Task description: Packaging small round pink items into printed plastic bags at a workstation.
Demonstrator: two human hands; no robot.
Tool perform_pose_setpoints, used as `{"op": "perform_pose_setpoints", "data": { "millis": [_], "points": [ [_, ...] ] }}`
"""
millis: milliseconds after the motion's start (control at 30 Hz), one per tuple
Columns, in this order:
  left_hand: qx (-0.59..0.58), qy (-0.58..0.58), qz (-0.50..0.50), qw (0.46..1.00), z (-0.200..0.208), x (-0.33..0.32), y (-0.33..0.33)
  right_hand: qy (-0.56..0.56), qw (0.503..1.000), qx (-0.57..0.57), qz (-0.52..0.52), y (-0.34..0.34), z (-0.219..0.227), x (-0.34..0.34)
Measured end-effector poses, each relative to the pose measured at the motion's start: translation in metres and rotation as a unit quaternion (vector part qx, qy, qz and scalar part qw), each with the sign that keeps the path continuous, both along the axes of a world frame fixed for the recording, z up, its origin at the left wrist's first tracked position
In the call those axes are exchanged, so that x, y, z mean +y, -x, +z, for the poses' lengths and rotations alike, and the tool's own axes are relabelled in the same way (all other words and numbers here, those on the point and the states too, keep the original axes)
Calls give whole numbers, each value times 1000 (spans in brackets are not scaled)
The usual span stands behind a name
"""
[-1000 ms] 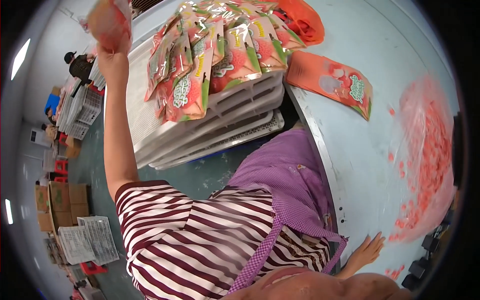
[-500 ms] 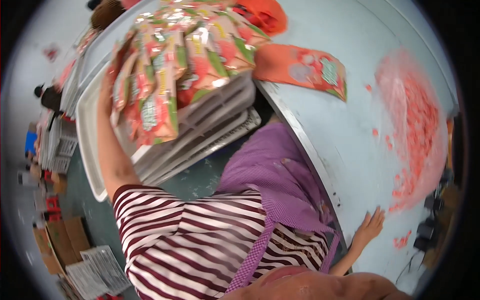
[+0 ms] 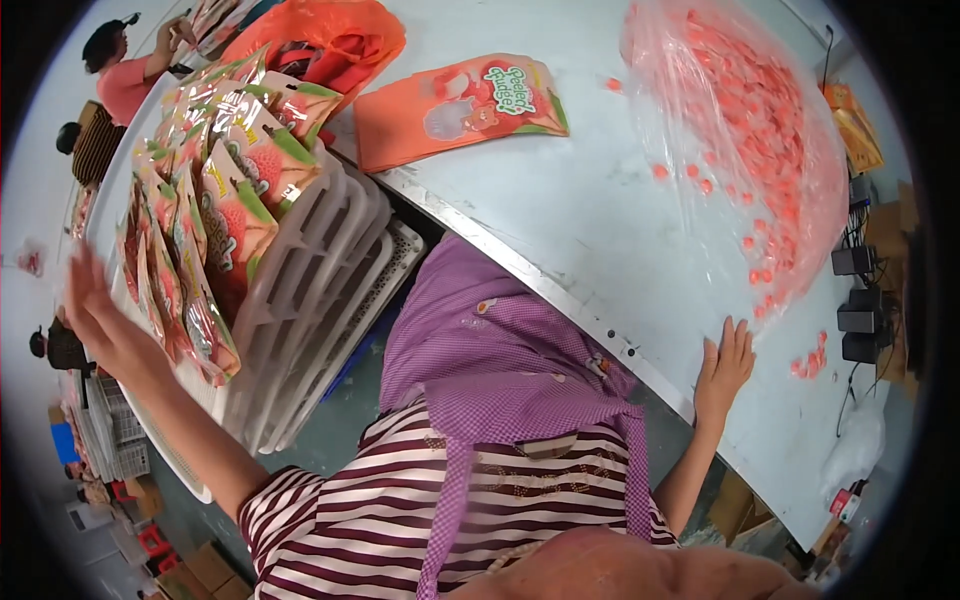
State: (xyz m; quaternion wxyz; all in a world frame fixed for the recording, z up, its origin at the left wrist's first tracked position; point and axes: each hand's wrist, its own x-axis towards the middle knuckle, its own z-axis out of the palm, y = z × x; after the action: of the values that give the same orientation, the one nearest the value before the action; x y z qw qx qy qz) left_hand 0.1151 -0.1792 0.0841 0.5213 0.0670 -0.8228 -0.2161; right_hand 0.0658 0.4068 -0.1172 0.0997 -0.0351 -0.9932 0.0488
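Note:
My left hand (image 3: 108, 325) is raised beside the outer side of the filled pouches (image 3: 215, 215), its fingers stretched out and holding nothing. These shiny pink and green candy pouches are packed upright in the top tray of a stack of white plastic trays (image 3: 330, 240). On the pale table my right hand (image 3: 725, 368) lies flat near the edge, fingers apart. Beyond it spreads a large clear plastic bag (image 3: 690, 100) full of small red-pink candies (image 3: 745, 110). A flat orange pouch (image 3: 455, 105) rests on the table by the trays.
An orange plastic bag (image 3: 310, 40) with red contents sits behind the pouches. Loose candies (image 3: 808, 358) are scattered near the clear bag. Black boxes with cables (image 3: 858, 310) line the table's right side. Other people (image 3: 125, 75) are at the far left. The metal table edge (image 3: 500, 255) runs before my apron.
My left hand has come away from the pouches, outward to the left. My view has turned, so the trays and table sit differently in it. The right hand still rests on the table.

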Motion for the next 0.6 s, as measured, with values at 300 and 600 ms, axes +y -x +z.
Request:
{"op": "perform_pose_setpoints", "data": {
  "millis": [300,600],
  "points": [
    [-280,131,-271,912,-134,177,208,29,1000,3,-9,2,-1,-1],
    [-405,288,-330,803,-199,190,212,25,999,15,-42,4,5,-6]
  ]
}}
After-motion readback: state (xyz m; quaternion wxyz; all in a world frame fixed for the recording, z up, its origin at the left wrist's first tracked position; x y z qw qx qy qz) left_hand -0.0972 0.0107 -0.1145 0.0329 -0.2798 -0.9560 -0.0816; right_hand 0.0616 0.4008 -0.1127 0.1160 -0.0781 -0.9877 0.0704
